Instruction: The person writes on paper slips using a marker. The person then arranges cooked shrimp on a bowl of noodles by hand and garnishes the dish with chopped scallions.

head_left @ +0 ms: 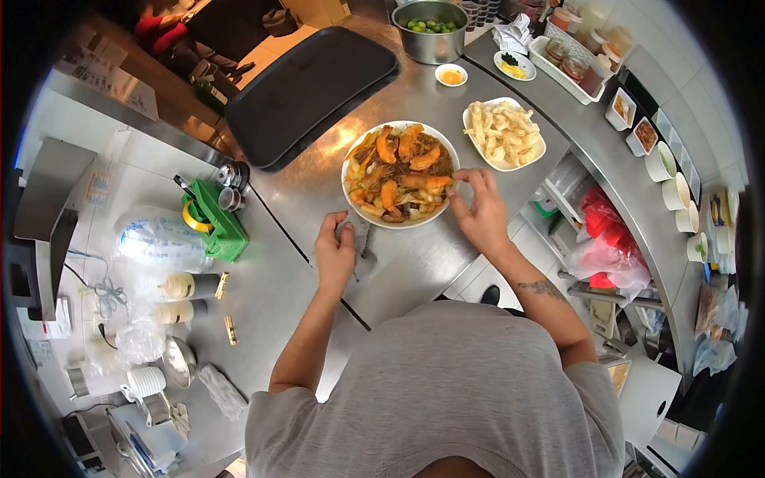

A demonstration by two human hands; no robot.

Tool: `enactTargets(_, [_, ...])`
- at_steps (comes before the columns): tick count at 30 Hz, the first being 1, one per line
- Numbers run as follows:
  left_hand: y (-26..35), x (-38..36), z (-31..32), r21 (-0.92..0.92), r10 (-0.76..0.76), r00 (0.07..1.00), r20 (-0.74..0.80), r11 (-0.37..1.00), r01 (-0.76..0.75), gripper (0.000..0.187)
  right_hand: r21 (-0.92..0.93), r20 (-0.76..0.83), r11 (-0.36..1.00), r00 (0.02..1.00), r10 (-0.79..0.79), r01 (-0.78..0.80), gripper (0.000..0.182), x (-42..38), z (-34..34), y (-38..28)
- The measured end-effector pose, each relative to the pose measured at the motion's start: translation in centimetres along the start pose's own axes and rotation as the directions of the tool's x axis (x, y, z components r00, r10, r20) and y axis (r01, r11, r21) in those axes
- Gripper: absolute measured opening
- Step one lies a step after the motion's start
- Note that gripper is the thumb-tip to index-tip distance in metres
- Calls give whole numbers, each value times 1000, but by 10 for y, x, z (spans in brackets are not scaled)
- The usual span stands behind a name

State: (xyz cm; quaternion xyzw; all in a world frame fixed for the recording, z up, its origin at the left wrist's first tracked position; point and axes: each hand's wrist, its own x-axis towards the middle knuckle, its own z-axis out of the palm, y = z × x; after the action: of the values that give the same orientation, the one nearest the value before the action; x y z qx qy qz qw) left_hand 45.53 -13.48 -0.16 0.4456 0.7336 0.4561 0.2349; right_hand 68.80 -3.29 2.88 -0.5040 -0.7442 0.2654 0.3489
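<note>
A round white bowl [400,174] heaped with noodles, vegetables and orange shrimp stands on the steel counter. At its right rim is my right hand [480,205], thumb and fingers curved together at the edge, by a shrimp; what lies between the fingertips is too small to tell. My left hand [335,247] is below and left of the bowl, apart from it, thumb and index finger spread, nothing visible in it. Just right of that hand lies a grey cloth [362,247]. A white dish of pale fries [504,134] sits to the bowl's right.
Behind the bowl lie a black tray [311,95], a pot of limes [431,40] and a small sauce dish [452,75]. A green basket [223,223] and bottles stand left. Small white bowls [676,191] line the right counter. A person in red is at the upper left.
</note>
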Motion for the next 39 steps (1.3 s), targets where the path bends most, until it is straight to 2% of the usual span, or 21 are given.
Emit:
enactTargets(3, [1, -1, -1, -20, 13, 1000, -10, 1000, -14, 18, -81, 79, 997, 997, 3, 3, 31, 6, 2, -4])
enactTargets(6, [-8, -1, 1, -25, 14, 1000, -10, 1000, -15, 19, -177, 58, 978, 994, -97, 106, 27, 9, 12, 6])
enactTargets(16, [-9, -9, 9, 30, 33, 999, -13, 999, -33, 19, -149, 69, 986, 996, -61, 71, 28, -4, 33, -10])
enactTargets(19, [0, -12, 7, -24, -2, 999, 37, 1000, 3, 19, -163, 62, 985, 997, -40, 50, 28, -4, 33, -9])
enactTargets(22, [12, -12, 3, 128, 125, 991, -50, 985, -117, 18, -183, 41, 980, 997, -68, 75, 27, -3, 27, -10])
enactTargets(25, [34, -8, 3, 214, 266, 963, -46, 944, -250, 17, -132, 24, 988, 997, -71, 73, 24, -2, 23, -12])
enactTargets(27, [38, 1, 10, 259, 296, 955, -14, 924, -283, 17, -69, 30, 995, 997, -75, 77, 21, 0, 22, -15])
enactTargets(31, [38, 19, 34, 410, 445, 895, 11, 815, -410, 18, -76, 27, 989, 992, -126, 127, 17, 2, 24, -16])
enactTargets(34, [42, 22, 44, 416, 399, 913, 81, 819, -395, 18, -95, 31, 988, 992, -122, 124, 16, 1, 25, -13])
enactTargets(37, [41, 23, 47, 441, 401, 914, 58, 811, -384, 16, -123, 24, 984, 992, -127, 129, 18, -1, 27, -10])
enactTargets(39, [37, 25, 47, 377, 389, 919, 67, 843, -384, 15, -124, 32, 985, 993, -118, 121, 19, -1, 30, -8])
